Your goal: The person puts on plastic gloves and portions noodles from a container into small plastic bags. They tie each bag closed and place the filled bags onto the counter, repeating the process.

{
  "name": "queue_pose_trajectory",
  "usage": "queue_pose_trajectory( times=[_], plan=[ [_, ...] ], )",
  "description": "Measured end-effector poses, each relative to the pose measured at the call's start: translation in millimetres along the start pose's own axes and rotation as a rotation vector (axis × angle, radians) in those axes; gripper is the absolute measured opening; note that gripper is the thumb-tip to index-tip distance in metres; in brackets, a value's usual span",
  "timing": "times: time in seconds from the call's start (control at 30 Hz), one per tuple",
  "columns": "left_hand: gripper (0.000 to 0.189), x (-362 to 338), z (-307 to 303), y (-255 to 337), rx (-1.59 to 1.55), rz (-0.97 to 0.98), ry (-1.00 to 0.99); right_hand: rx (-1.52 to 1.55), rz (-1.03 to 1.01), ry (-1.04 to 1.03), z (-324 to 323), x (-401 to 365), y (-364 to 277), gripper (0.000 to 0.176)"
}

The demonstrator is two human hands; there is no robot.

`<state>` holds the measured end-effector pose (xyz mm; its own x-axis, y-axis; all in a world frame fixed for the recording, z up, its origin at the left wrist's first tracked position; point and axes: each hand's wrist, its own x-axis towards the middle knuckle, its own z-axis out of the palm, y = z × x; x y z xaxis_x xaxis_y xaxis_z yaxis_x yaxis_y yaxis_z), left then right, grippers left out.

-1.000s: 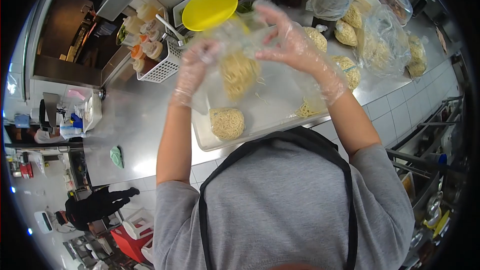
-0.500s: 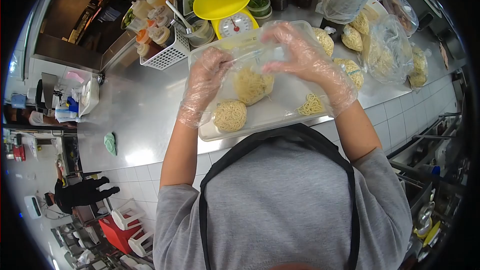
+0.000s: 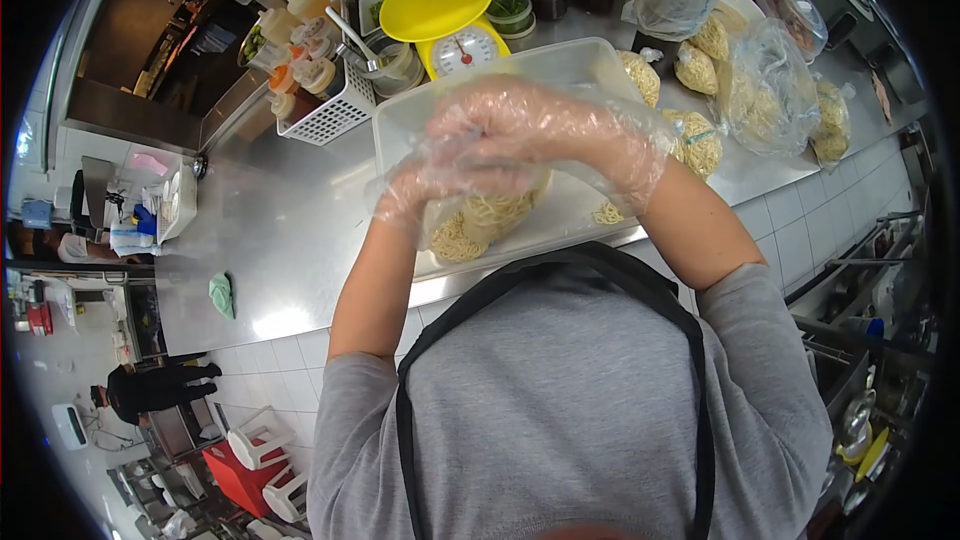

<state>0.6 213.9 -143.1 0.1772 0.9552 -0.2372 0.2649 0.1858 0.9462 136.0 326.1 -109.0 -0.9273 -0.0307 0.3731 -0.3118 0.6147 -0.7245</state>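
Note:
Both of my hands wear clear plastic gloves and meet over a translucent white tub [image 3: 590, 65]. My left hand [image 3: 440, 180] is closed around the gathered neck of a clear bag of noodles [image 3: 503, 212], which hangs below it. My right hand [image 3: 515, 120] curls over the top of the same neck, fingers bent against the left hand; the fingertips are partly hidden. Beside the bag, a round portion of noodles [image 3: 457, 239] lies in the tub. A small heap of loose noodles [image 3: 607, 212] sits at its right, partly covered by my right forearm.
A yellow kitchen scale [image 3: 463, 50] stands behind the tub. Left of it is a white basket [image 3: 335, 120] of sauce bottles. Several bagged noodle portions [image 3: 697, 70] lie at the right. A green cloth [image 3: 221, 294] rests on the steel counter. Another person [image 3: 150, 388] stands far left.
My right hand has swung left from an open pose and closed over the bag's neck beside my left hand. The bag of noodles now overlaps the round portion.

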Motion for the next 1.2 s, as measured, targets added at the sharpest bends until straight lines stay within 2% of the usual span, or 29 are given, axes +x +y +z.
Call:
queue_pose_trajectory(
  times=[0.07, 0.13, 0.17, 0.2, 0.23, 0.27, 0.3, 0.33, 0.37, 0.4, 0.47, 0.5, 0.57, 0.6, 0.67, 0.7, 0.77, 0.8, 0.87, 0.9, 0.97, 1.0, 1.07, 1.1, 1.17, 1.2],
  plan=[
    [0.058, 17.5, 1.7, -27.2, -0.314, -0.062, 0.141, -0.015, -0.053, 0.047, -5.7, -0.6, 5.5, 0.020],
    [0.052, 19.4, 25.4, 3.5, -0.313, -0.103, 0.197, -0.195, 0.045, 0.188, -11.5, -5.0, 16.2, 0.021],
    [0.047, 19.5, 32.1, 14.2, -0.312, -0.146, 0.257, -0.198, 0.044, 0.187, -19.9, -9.6, 17.8, 0.021],
    [0.047, 23.1, 27.8, 3.1, -0.312, -0.147, 0.257, -0.078, 0.158, 0.320, -29.9, -17.7, 18.2, 0.024],
    [0.045, 29.2, 19.8, -18.0, -0.577, -0.078, 0.212, 0.044, 0.272, 0.453, -36.7, -25.2, 19.8, 0.027],
    [0.044, 32.1, 14.8, -30.4, -0.842, -0.005, 0.163, 0.046, 0.275, 0.452, -38.5, -31.4, 24.2, 0.027],
    [0.044, 30.9, 13.2, -32.1, -0.845, -0.009, 0.162, 0.270, 0.337, 0.404, -36.5, -38.1, 31.1, 0.030],
    [0.042, 30.6, 11.5, -32.8, -0.791, -0.006, 0.213, 0.493, 0.396, 0.356, -33.0, -44.5, 41.5, 0.033],
    [0.041, 32.5, 10.6, -32.4, -0.737, 0.000, 0.261, 0.079, 0.344, 0.225, -15.3, -53.0, 74.1, 0.039],
    [0.041, 35.8, 11.6, -29.5, -0.738, -0.001, 0.255, 0.077, 0.349, 0.229, -10.8, -46.7, 65.2, 0.039],
    [0.044, 40.2, 14.8, -22.6, -0.099, -0.141, 0.293, 0.071, 0.138, 0.324, 8.6, -25.6, 47.2, 0.038],
    [0.044, 41.1, 15.2, -23.1, -0.098, -0.143, 0.297, 0.074, 0.135, 0.323, 10.7, -22.6, 45.0, 0.038],
    [0.041, 41.6, 16.8, -21.0, 0.088, 0.008, 0.016, 0.020, 0.263, 0.350, 14.5, -18.4, 42.2, 0.035],
    [0.041, 42.7, 18.5, -16.6, 0.088, 0.007, 0.016, 0.021, 0.262, 0.350, 16.0, -19.1, 42.2, 0.035],
    [0.053, 45.0, 19.0, -5.3, 0.192, -0.130, 0.105, -0.124, 0.255, 0.511, 17.0, -19.2, 41.4, 0.032],
    [0.053, 46.4, 16.7, -9.3, 0.191, -0.130, 0.109, -0.123, 0.252, 0.508, 16.1, -18.4, 38.6, 0.032],
    [0.052, 49.9, 14.7, -19.7, -0.045, -0.013, 0.160, 0.141, 0.295, 0.589, 13.2, -19.2, 30.7, 0.030],
    [0.052, 50.2, 16.3, -21.7, -0.047, -0.012, 0.158, 0.140, 0.297, 0.588, 15.1, -20.5, 31.5, 0.030],
    [0.051, 47.7, 22.3, -21.2, 0.182, 0.037, 0.291, -0.060, 0.047, 0.623, 21.5, -22.1, 37.5, 0.033],
    [0.051, 46.4, 25.5, -18.5, 0.185, 0.039, 0.291, -0.062, 0.045, 0.625, 21.4, -22.7, 44.1, 0.033],
    [0.045, 44.1, 32.1, -12.6, 0.118, -0.156, 0.486, -0.634, -0.239, 0.642, 19.1, -26.1, 57.2, 0.033],
    [0.045, 47.3, 28.9, -22.6, 0.118, -0.156, 0.483, -0.635, -0.236, 0.643, 14.0, -26.1, 46.9, 0.033],
    [0.042, 52.1, 20.5, -40.5, -0.042, 0.263, 0.453, 0.543, 0.353, 0.528, 2.4, -26.7, 25.6, 0.032],
    [0.042, 51.0, 21.4, -39.9, -0.041, 0.262, 0.456, 0.544, 0.351, 0.525, 4.4, -28.8, 32.1, 0.032],
    [0.041, 47.1, 30.6, -27.0, -0.048, 0.187, 0.494, 0.123, 0.261, 0.513, 9.6, -36.1, 50.0, 0.034],
    [0.041, 46.2, 36.5, -14.4, -0.051, 0.154, 0.509, 0.118, 0.261, 0.517, 7.2, -33.6, 47.5, 0.034]
  ],
)
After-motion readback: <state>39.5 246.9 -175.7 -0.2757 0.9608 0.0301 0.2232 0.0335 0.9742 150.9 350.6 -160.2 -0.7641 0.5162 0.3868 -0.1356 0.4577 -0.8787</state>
